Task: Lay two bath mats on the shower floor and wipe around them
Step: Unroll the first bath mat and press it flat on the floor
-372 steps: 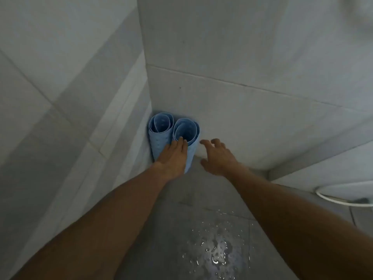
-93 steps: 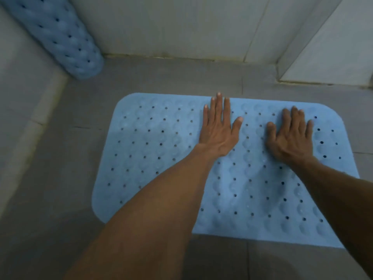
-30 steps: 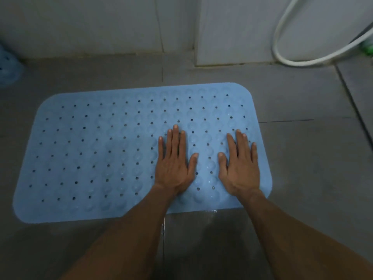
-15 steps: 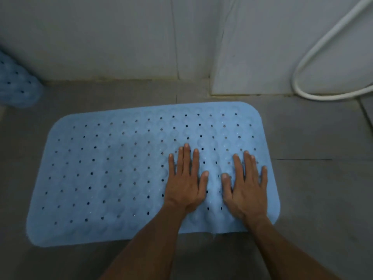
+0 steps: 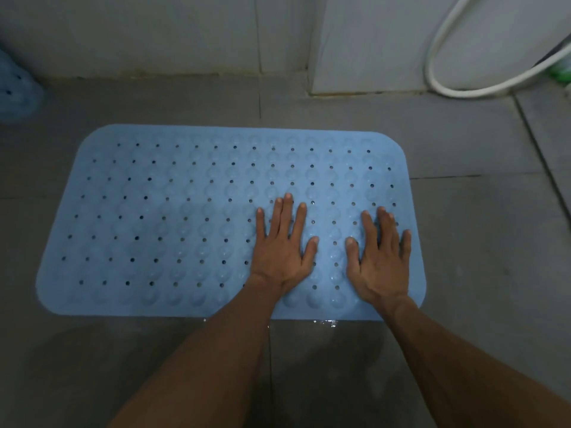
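Observation:
A light blue bath mat (image 5: 173, 217) with rows of small holes and bumps lies flat on the grey tiled shower floor (image 5: 482, 242). My left hand (image 5: 282, 248) presses palm down on the mat's right half, fingers spread. My right hand (image 5: 381, 257) lies flat beside it near the mat's right edge, fingers also apart. Neither hand holds anything. A second blue mat (image 5: 15, 88), still rolled, stands at the far left edge against the wall, only partly in view.
Tiled walls (image 5: 185, 35) close the far side, with a jutting wall corner (image 5: 312, 88) at the upper right. A white hose (image 5: 448, 72) loops down by that wall. A green object (image 5: 560, 69) shows at the right edge. Water glistens on the floor (image 5: 324, 322) just below the mat.
Both hands stay flat on the mat's right half, the gap between them slightly wider. The view has shifted a little, so the mat sits lower and the rolled mat is further off the left edge.

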The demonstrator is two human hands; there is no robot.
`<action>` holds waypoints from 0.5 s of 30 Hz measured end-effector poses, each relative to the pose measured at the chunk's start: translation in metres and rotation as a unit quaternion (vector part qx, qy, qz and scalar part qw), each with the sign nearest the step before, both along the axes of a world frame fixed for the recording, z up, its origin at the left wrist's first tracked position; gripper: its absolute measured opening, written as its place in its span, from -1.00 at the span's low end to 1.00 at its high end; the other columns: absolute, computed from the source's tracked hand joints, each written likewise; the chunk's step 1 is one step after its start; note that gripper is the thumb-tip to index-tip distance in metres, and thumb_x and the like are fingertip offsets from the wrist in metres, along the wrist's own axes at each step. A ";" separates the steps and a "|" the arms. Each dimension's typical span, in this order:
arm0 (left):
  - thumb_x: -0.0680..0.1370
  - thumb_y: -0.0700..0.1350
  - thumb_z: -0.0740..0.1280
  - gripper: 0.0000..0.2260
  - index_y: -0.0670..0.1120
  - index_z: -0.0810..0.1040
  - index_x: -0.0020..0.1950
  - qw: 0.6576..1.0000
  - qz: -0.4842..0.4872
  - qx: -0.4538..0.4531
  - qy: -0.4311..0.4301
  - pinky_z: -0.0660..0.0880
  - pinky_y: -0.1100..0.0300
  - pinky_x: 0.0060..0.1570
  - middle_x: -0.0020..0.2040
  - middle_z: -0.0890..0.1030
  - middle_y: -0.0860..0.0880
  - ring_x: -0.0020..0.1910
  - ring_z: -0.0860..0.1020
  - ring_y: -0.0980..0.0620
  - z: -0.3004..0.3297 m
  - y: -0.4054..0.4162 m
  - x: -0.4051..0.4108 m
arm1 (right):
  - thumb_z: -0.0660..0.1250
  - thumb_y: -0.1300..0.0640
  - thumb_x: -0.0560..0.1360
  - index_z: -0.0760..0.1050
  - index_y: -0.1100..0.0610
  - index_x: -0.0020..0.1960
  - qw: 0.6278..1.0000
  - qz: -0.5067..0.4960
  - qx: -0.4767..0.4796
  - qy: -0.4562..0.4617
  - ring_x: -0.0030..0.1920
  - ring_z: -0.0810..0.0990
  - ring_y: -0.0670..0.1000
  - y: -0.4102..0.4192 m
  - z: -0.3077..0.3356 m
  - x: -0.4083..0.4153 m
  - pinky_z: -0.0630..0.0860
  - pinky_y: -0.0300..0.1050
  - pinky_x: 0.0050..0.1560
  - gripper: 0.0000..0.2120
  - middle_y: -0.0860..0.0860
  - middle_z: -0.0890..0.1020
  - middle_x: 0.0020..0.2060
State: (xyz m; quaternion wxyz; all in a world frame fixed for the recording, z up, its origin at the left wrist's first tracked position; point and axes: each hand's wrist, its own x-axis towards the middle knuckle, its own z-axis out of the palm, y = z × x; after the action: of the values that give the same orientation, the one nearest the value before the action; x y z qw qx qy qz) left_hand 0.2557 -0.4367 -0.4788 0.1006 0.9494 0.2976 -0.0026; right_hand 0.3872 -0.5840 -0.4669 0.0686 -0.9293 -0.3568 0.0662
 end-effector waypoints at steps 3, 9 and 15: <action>0.62 0.18 -0.08 -0.41 -0.13 0.28 0.53 0.997 0.066 -0.037 -0.024 -0.07 -0.28 0.51 0.58 0.15 -0.21 0.58 0.09 -0.17 0.012 0.001 0.018 | 0.05 -0.20 0.59 0.35 0.09 0.38 0.998 -0.035 0.050 -0.018 0.46 0.30 0.20 0.018 0.008 0.015 0.10 0.23 0.55 -0.49 0.16 0.36 0.41; 0.63 0.09 0.12 -0.54 -0.25 0.43 0.32 0.986 0.130 0.013 -0.101 0.14 -0.23 0.46 0.39 0.40 -0.29 0.39 0.34 -0.28 0.006 0.001 0.045 | 0.16 -0.14 0.58 0.40 0.14 0.25 0.993 -0.065 0.092 -0.032 0.37 0.36 0.17 0.031 0.001 0.023 0.18 0.22 0.49 -0.60 0.12 0.42 0.29; 0.65 0.12 0.05 -0.44 -0.23 0.26 0.52 0.992 0.121 0.016 -0.030 0.02 -0.29 0.49 0.55 0.20 -0.29 0.57 0.09 -0.24 0.005 0.005 0.051 | 0.17 -0.17 0.57 0.38 0.13 0.32 0.997 -0.040 0.069 -0.023 0.44 0.32 0.22 0.033 0.002 0.030 0.12 0.28 0.51 -0.53 0.18 0.38 0.38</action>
State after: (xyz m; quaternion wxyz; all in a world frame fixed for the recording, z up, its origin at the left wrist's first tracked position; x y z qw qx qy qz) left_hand 0.3066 -0.4317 -0.4734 0.0942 0.9077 0.4067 0.0428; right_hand 0.4167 -0.5507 -0.4651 0.1270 -0.9371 -0.3245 0.0169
